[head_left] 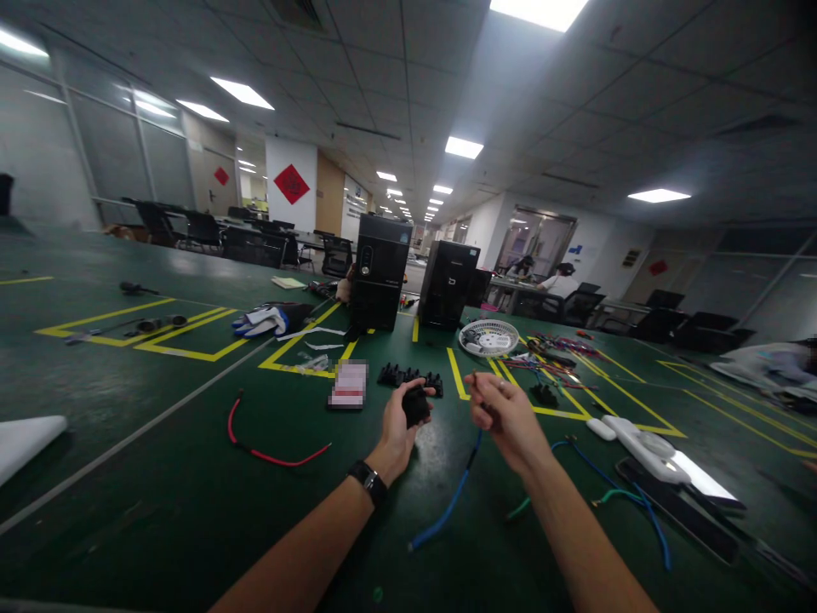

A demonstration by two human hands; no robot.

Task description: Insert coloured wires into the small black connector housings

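My left hand (394,430), with a dark band on its wrist, is closed around a small black block-shaped part (417,407). To its right, my right hand (511,421) is pinched shut on the end of a blue wire (452,504), which hangs down to the table in front of me. A gap separates the two hands. Just beyond my left hand lies a row of black parts (386,373) of a similar look. A red wire (281,462) curves on the table to the left. More blue wire (657,528) and a green wire (616,492) lie at right.
Two black computer towers (383,277) stand at the back of the green table (159,502). A white round basket (488,338), a wire bundle (562,349), gloves (265,322), a pinkish box (348,385) and white devices (644,447) surround the hands. People sit farther back.
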